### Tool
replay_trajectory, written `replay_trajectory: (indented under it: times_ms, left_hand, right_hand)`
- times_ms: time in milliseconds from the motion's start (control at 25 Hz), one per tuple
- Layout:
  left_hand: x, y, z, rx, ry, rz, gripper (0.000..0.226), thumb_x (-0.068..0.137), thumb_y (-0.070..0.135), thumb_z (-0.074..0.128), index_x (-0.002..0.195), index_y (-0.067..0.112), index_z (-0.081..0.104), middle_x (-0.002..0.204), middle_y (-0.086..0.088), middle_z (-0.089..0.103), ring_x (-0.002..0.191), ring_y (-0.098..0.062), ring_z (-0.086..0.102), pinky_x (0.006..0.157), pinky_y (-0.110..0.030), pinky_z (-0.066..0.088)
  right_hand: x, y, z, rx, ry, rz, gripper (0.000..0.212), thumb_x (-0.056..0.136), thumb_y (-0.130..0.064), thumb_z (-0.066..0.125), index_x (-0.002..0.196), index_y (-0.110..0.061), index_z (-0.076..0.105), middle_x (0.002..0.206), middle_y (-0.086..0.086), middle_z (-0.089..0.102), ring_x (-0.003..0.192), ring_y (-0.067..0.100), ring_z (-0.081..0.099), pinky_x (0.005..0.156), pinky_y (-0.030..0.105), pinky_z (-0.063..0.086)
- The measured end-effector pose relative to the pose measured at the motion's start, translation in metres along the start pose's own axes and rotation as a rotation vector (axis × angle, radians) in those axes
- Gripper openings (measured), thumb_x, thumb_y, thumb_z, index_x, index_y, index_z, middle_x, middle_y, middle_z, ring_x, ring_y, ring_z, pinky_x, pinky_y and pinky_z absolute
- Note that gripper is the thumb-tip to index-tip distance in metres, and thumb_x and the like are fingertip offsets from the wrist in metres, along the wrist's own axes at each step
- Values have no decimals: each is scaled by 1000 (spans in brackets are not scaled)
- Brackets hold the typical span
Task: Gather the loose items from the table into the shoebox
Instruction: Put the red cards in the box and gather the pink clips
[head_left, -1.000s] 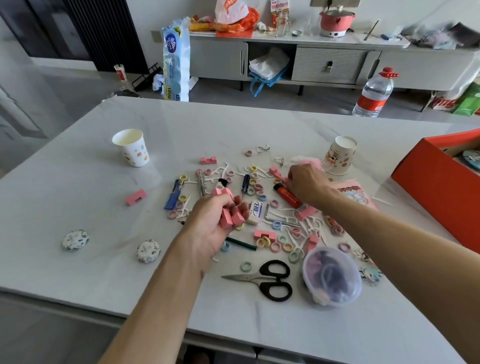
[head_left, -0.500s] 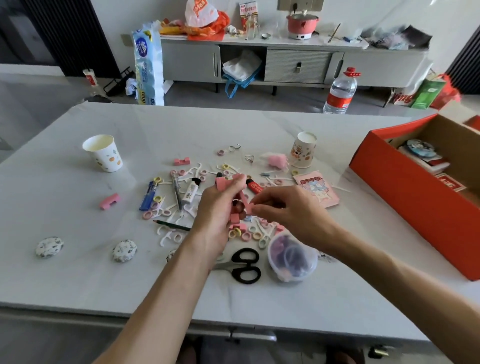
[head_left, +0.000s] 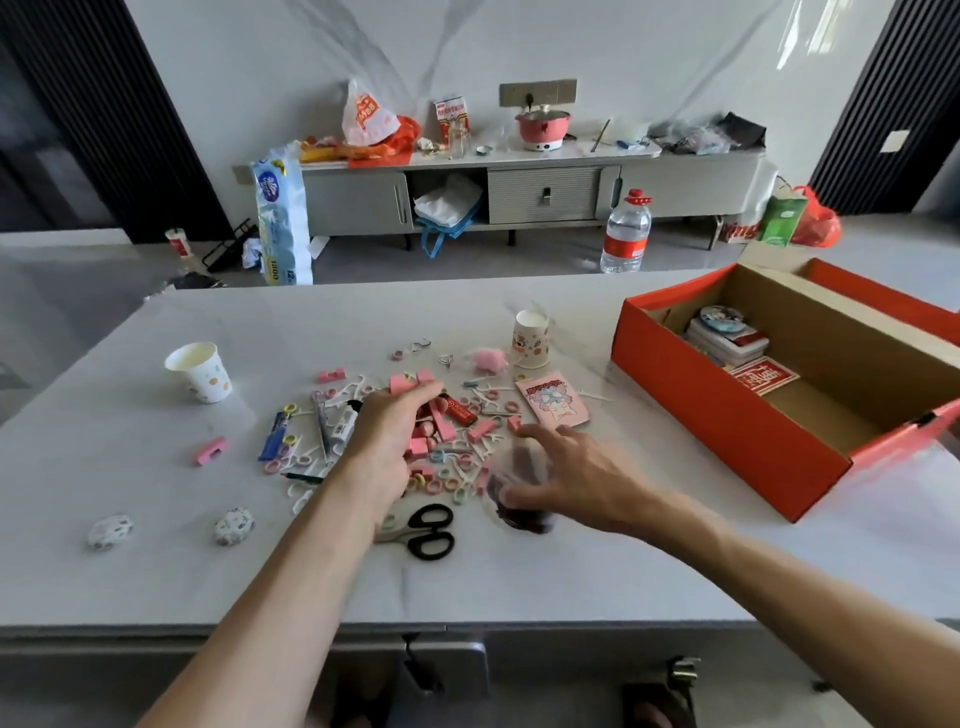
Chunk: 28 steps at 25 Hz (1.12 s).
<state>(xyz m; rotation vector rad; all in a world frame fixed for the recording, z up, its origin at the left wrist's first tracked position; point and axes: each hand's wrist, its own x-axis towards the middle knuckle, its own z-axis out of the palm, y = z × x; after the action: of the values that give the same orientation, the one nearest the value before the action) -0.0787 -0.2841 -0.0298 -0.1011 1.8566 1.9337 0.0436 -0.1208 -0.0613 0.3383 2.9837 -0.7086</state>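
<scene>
- Grips a clutch of pink blocks (head_left: 444, 431) in the left hand (head_left: 392, 434), fingers curled tight round them, above the middle of the scatter on the white counter (head_left: 519, 582)
- Curves the right hand (head_left: 576, 478) round a clear round tub (head_left: 511, 483), fingertips on its far side and thumb at its near side, clamped on it; too blurred to tell whether lifted or touching the counter
- Off to the right, well apart from both hands: the open orange shoebox (head_left: 727, 415), standing on the counter, with a stack of cards (head_left: 727, 345), a round badge (head_left: 719, 316) on top of it and a red packet (head_left: 763, 376) beside it at the far end
- Just beside the left wrist: black-handled scissors (head_left: 431, 530), lying flat, handles toward the tub
- Around the hands: small coloured hair rings (head_left: 449, 483), white floss picks (head_left: 301, 501), a red lighter (head_left: 460, 410), a blue lighter (head_left: 272, 441), a pink cartoon packet (head_left: 553, 400)
- Beyond the scatter: a pink fluffy ball (head_left: 488, 359) just beside an upright printed paper cup (head_left: 531, 338)
- Out to the left: a second paper cup (head_left: 200, 371), upright; a lone pink block (head_left: 210, 449); two patterned pebble-like lumps (head_left: 109, 531) nearer the front edge
</scene>
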Motion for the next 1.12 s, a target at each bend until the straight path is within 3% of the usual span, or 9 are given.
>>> replay_trajectory:
  times_ms: [120,200,360,480,560,680,840,960,1120]
  left_hand:
    - [-16,-1,46,85,-93,7,11,88,21,70,89,11,71,73,-4,72,67,-21,64,60,-29,48]
    - [-24,-7,92,88,-210,-17,10,91,18,66,98,11,68,82,-9,72,77,-25,63,60,-28,46]
    - [-6,-9,181,304,-412,188,30,92,12,61,120,21,57,84,-4,67,57,-10,61,45,-19,40]
    - [29,-4,239,667,-475,382,54,90,14,62,141,27,46,108,-2,66,54,1,60,46,-14,41]
    - [54,-4,270,772,-493,413,41,89,15,63,127,28,56,94,2,67,61,-4,62,52,-20,47]
    - [88,-11,294,628,-528,278,7,90,16,62,95,19,59,64,2,66,51,-13,59,42,-17,41]
    - [115,-26,305,648,-492,301,10,90,18,62,98,15,64,67,2,64,55,-15,52,50,-23,42]
    - [120,-32,306,596,-499,282,10,91,19,61,100,16,64,69,0,66,50,-12,47,49,-24,41]
    - [120,-35,307,509,-512,228,7,95,17,60,102,17,61,69,-1,65,48,-10,46,44,-22,40]
  right_hand:
    - [-12,38,-71,212,30,185,82,66,-74,65,135,-31,47,124,5,60,96,19,57,69,29,45]
    - [-14,73,-119,222,143,269,78,72,-66,67,137,-27,47,130,7,58,102,21,55,77,30,43]
    - [-1,152,-183,191,312,408,56,80,-49,69,128,-23,55,108,5,61,79,13,56,57,23,39]
    - [30,211,-186,85,371,431,58,80,-44,71,128,-16,55,114,9,63,84,17,55,66,27,38]
    - [61,241,-172,5,378,402,62,80,-45,72,130,-14,52,120,11,62,98,24,56,74,30,38]
    - [107,271,-150,-50,338,388,69,78,-48,72,134,-15,50,128,14,56,114,30,52,84,37,42]
    - [143,297,-123,-114,293,394,68,71,-52,75,126,-20,54,119,12,54,102,29,55,83,40,49]
    - [150,310,-115,-119,332,370,60,70,-55,74,116,-21,57,113,9,53,96,26,55,73,34,43]
    - [147,317,-110,-82,362,350,68,76,-57,71,128,-17,52,119,10,50,101,26,54,75,32,39]
